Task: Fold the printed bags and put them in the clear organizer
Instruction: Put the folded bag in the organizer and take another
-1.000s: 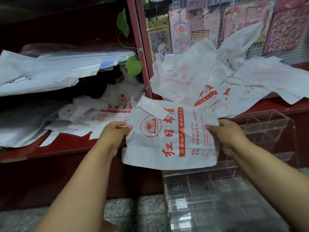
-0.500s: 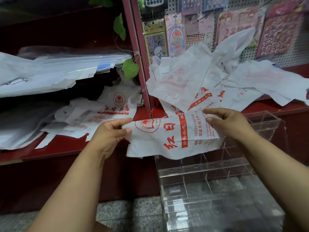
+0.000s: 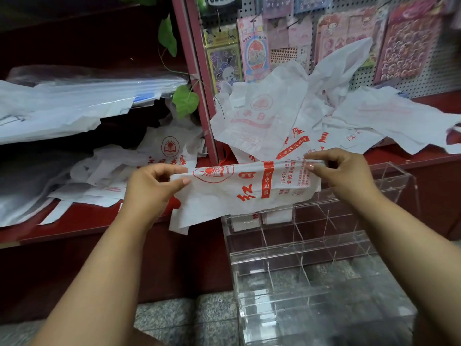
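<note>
A white printed bag (image 3: 239, 191) with red characters and a round logo hangs folded over along its top edge. My left hand (image 3: 152, 188) pinches its left end and my right hand (image 3: 341, 173) pinches its right end, holding it stretched in the air above the clear organizer (image 3: 306, 248). The organizer has rows of small compartments; folded white bags (image 3: 277, 217) sit in its back row. A heap of loose printed bags (image 3: 287, 121) lies on the red shelf behind. More printed bags (image 3: 139, 166) lie on the shelf at the left.
The red shelf ledge (image 3: 82, 221) runs across at hand height. A red upright post (image 3: 199, 91) splits the shelving. Sticker packs hang on a pegboard (image 3: 349, 38) at the back right. Clear plastic sheets (image 3: 74, 101) are piled at the left. Grey stone floor lies below.
The bag was held flat and open a second ago. Its top half has since been folded down toward me, and both hands have risen and now pinch the fold line.
</note>
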The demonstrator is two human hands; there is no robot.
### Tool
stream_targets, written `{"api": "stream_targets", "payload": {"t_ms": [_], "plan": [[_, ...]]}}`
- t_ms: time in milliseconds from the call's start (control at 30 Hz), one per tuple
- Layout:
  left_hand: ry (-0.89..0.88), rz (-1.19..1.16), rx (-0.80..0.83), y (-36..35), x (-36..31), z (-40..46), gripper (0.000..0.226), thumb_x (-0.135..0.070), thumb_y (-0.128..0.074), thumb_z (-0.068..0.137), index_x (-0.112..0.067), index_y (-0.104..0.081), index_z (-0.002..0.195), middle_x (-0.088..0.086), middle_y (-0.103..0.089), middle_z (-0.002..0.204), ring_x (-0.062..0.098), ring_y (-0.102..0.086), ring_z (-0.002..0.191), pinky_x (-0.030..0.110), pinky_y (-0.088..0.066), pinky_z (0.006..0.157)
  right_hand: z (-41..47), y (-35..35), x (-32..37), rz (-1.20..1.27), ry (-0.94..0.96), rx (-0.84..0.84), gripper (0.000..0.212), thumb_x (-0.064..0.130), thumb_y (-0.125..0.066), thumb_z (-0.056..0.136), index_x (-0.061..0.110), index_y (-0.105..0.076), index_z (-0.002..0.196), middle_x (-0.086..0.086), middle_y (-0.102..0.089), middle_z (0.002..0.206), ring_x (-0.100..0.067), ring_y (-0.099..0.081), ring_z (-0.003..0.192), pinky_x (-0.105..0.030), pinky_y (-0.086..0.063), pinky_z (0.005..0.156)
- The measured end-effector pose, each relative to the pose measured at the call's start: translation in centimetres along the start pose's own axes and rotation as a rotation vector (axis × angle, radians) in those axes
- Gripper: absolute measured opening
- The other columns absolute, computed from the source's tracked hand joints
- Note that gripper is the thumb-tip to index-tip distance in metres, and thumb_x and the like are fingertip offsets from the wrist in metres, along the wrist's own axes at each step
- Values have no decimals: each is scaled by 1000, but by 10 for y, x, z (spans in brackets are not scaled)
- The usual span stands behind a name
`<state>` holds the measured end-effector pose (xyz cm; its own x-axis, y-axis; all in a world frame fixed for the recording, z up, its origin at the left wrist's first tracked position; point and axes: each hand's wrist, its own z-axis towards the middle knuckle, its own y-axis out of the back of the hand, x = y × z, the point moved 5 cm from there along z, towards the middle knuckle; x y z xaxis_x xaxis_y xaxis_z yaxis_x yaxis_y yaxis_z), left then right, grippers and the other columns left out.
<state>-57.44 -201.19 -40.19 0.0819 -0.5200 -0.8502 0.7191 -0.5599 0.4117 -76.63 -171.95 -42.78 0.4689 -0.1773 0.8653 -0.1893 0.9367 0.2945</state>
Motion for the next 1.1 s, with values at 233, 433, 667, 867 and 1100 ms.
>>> {"api": "stream_targets", "payload": {"t_ms": [233,433,667,867,1100], "plan": [[13,-167,60,-5,-1,1,12,-11,-68,89,-17,-64,79,-8,-67,111,14,-62,88,20,-53,58,3,3,2,-105,9,-96,5,22,-67,88,19,-64,85,0,-53,106,-14,-54,94,-16,-44,80],[3,-189,-63,-13,-4,-4,17,-23,-56,98,-26,-49,82,2,-63,82,13,-57,67,30,-47,58,-5,-6,2,36,-116,-30,27,31,-55,96,7,-67,92,-5,-72,91,-25,-69,87,-49,-55,82],[114,-196,-196,-17,5,-2,5,-23,-61,95,-23,-56,93,0,-66,94,18,-65,83,35,-54,68,-11,-17,-3,221,-340,126,21,26,-61,93,16,-59,111,-3,-70,93,-21,-72,83,-42,-59,77],[291,-408,-118,-19,21,4,41,-7,-70,87,-16,-51,122,13,-64,115,24,-70,91,34,-59,66,-12,-24,-15,334,-380,189,70,-4,-71,78,32,-41,130,-8,-72,105,-25,-72,88,-54,-57,79],[245,-556,73,-22,21,4,40,12,-63,84,-22,-45,92,7,-70,83,18,-71,69,29,-60,59,-4,-12,-19,314,-331,-12,31,3,-68,85,16,-40,82,-12,-72,96,-23,-73,83,-48,-59,77]]}}
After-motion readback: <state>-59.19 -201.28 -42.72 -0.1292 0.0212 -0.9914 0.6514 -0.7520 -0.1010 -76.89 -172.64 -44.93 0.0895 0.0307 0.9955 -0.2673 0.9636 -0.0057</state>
